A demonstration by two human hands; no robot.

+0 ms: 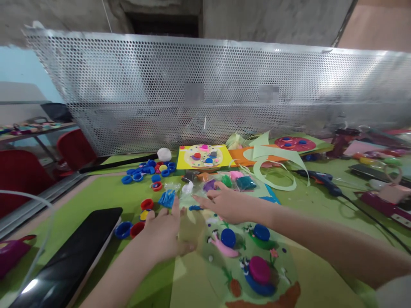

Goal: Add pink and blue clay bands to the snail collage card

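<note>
My left hand (162,235) has its fingers apart, the index fingertip at a see-through packet of blue clay (167,199). My right hand (229,203) reaches in from the right with its fingers spread low over the mat. Its fingertips are beside a small strip of blue clay (195,208); whether they touch it I cannot tell. Below both hands lies a pale round picture (218,269) with clay snails whose shells are bottle caps: a blue cap (228,238), another blue cap (261,232) and a magenta cap (260,270).
Loose blue caps (138,176) and red caps (147,204) lie left. Behind are clay packets (245,183), a yellow card (184,158) and pale green paper strips (269,156). A glue gun (321,179) is right, a black phone (73,256) left. A perforated metal panel (205,98) stands behind.
</note>
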